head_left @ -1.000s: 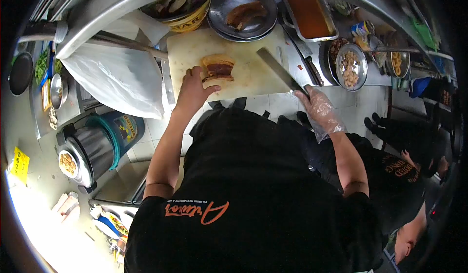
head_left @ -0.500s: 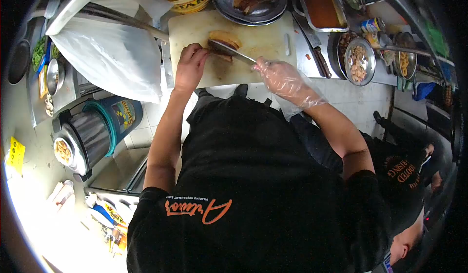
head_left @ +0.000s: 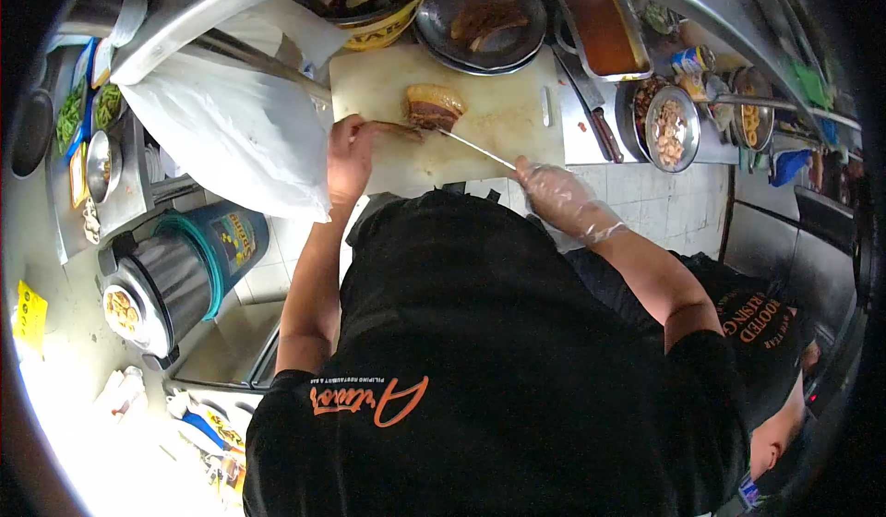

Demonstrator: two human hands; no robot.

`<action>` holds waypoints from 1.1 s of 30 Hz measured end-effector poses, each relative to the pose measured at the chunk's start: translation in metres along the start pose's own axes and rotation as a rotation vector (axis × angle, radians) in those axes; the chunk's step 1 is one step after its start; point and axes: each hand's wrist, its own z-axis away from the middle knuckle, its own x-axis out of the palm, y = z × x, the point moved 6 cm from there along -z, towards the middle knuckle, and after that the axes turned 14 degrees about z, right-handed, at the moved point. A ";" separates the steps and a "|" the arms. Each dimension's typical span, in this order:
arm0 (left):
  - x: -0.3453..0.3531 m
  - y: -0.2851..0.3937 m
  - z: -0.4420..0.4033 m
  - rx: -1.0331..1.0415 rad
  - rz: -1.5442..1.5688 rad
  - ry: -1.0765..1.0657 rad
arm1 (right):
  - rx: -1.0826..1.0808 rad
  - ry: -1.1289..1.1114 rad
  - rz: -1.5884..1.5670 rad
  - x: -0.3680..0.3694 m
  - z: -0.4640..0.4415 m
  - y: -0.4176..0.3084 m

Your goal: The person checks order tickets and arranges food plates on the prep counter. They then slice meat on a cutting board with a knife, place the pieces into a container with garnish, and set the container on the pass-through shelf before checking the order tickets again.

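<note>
My bare left hand (head_left: pixel 351 159) is closed on one end of a thin brown strip of meat (head_left: pixel 395 130) at the left side of the white cutting board (head_left: pixel 498 102). The strip stretches right toward a thick chunk of cooked meat (head_left: pixel 436 104) with a golden rind, standing on the board. In a clear plastic glove, my right hand (head_left: pixel 558 198) grips a knife (head_left: pixel 480 150) by its handle, which the fingers cover. The knife's blade points up and left, its tip at the chunk's lower edge.
Behind the board stand stacked dark metal plates (head_left: pixel 441 30) with a piece of meat, and a tray of brown sauce (head_left: pixel 600 23). Another knife (head_left: pixel 604 134) lies to the right, near a bowl of chopped pieces (head_left: pixel 688 152). A white plastic bag (head_left: pixel 231 134) hangs left. A co-worker (head_left: pixel 748 332) is close at right.
My left hand has drawn the strip leftward, away from the chunk. My right hand has pulled the knife back to the right and toward me. The view has shifted slightly.
</note>
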 end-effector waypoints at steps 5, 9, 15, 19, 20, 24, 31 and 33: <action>0.003 0.034 -0.047 -0.011 0.229 -0.115 | 0.191 0.091 -0.094 -0.033 0.021 0.008; 0.069 0.046 -0.073 0.036 0.131 -0.347 | 0.345 0.126 -0.102 -0.048 0.023 -0.002; 0.074 0.081 -0.069 0.050 0.070 -0.320 | 0.271 0.259 -0.067 -0.044 0.009 0.001; 0.087 0.060 -0.061 -0.016 0.088 -0.397 | 0.145 0.303 0.008 -0.031 0.004 -0.004; 0.091 0.055 -0.061 -0.048 0.080 -0.429 | 0.103 0.317 0.037 -0.032 0.004 -0.004; 0.088 0.060 -0.052 0.020 0.134 -0.398 | 0.161 0.256 -0.094 -0.029 -0.021 -0.023; 0.072 0.067 -0.053 0.016 0.183 -0.255 | 0.042 0.259 0.034 -0.014 -0.006 -0.003; 0.066 0.066 -0.050 0.002 0.202 -0.293 | 0.171 0.140 -0.055 -0.035 0.016 -0.004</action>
